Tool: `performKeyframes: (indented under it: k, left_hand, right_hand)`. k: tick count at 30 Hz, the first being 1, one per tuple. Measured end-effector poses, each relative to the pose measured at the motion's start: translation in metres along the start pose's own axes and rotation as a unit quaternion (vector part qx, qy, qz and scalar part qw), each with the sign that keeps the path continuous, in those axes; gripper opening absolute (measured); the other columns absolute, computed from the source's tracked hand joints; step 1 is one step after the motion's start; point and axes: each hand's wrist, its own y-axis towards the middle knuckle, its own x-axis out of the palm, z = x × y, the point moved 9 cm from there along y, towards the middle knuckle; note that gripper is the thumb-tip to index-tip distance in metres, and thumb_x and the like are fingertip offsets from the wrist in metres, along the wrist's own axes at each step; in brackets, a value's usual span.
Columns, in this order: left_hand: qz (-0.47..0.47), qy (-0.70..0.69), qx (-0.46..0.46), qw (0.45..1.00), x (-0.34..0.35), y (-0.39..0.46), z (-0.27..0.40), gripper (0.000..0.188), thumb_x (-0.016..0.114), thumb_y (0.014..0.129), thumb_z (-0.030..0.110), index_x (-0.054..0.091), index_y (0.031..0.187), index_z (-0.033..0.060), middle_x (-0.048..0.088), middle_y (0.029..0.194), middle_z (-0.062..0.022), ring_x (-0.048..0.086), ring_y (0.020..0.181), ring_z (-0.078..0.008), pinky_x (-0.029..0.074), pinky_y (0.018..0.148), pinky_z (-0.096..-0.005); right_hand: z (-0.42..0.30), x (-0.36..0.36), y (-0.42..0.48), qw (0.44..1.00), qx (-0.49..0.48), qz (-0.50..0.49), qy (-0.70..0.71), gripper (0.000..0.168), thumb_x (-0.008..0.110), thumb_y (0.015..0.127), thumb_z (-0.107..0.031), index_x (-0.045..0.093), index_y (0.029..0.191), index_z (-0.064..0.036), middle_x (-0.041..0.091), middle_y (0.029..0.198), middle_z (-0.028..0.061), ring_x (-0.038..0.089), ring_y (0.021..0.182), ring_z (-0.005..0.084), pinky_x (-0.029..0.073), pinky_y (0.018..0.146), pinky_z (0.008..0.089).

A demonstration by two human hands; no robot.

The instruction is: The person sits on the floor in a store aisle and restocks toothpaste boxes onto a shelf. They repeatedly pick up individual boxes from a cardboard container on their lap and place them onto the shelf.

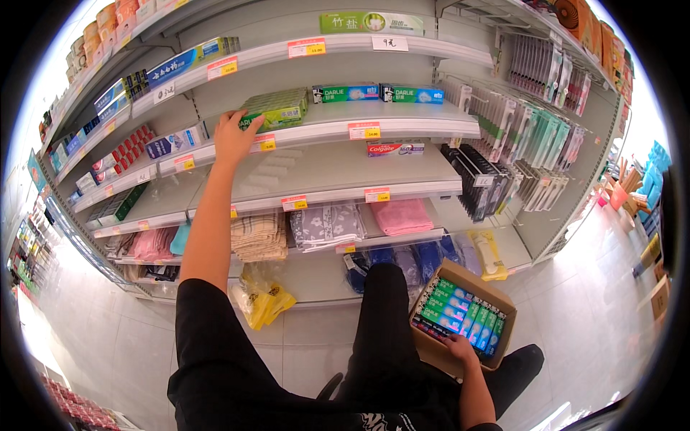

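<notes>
My left hand [237, 136] reaches up to the middle shelf, its fingers on the left end of the front green Darlie toothpaste box [269, 119]. Behind that box runs a row of similar green boxes [277, 100]. Two blue-and-green Darlie boxes [345, 93] stand farther right on this shelf. My right hand [459, 347] rests at the near edge of an open cardboard box [431, 350] on my lap, beside the packed Darlie toothpaste boxes [469, 315]. Whether its fingers grip the carton or a toothpaste box cannot be told.
A Colgate box [395, 148] lies on the shelf below. Folded towels [401, 216] fill parts of a lower shelf. Toothbrush packs [544, 134] hang on hooks at the right. Yellow plastic packaging [261, 301] hangs over the bottom shelf's edge, near the tiled floor [315, 345].
</notes>
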Motion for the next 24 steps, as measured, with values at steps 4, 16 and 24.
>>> performKeyframes:
  k: [4, 16, 24]
  left_hand:
    - [0.003, -0.004, 0.008, 1.0, -0.002, 0.0, -0.001, 0.058, 0.068, 0.08, 0.051, 0.067, 0.112, 0.0025, 0.058, 0.119, -0.0175, 0.055, 0.107, -0.0356, 0.043, 0.094, -0.0431]
    - [0.068, 0.041, 0.066, 0.995, -0.002, -0.009, 0.01, 0.053, 0.064, 0.085, 0.048, 0.065, 0.115, 0.0041, 0.057, 0.122, -0.018, 0.054, 0.11, -0.0365, 0.042, 0.095, -0.0435]
    - [0.101, 0.255, 0.084, 0.958, -0.001, -0.01, 0.001, 0.051, 0.059, 0.09, 0.044, 0.057, 0.129, 0.0104, 0.047, 0.139, -0.0199, 0.037, 0.131, -0.0417, 0.027, 0.108, -0.0531]
  right_hand:
    - [-0.005, 0.0, -0.003, 1.0, 0.009, 0.0, 0.003, 0.044, 0.062, 0.083, -0.04, 0.07, 0.1, -0.001, 0.068, 0.095, 0.0231, 0.065, 0.094, 0.036, 0.049, 0.085, 0.0414]
    - [-0.012, -0.008, -0.008, 1.0, 0.001, 0.019, -0.012, 0.048, 0.061, 0.083, -0.045, 0.069, 0.101, 0.0, 0.068, 0.095, 0.0239, 0.065, 0.094, 0.0378, 0.049, 0.084, 0.0424]
    - [-0.002, 0.001, 0.003, 0.998, -0.003, 0.03, -0.051, 0.056, 0.056, 0.084, -0.053, 0.068, 0.103, -0.001, 0.065, 0.105, 0.0254, 0.062, 0.1, 0.0409, 0.048, 0.089, 0.0449]
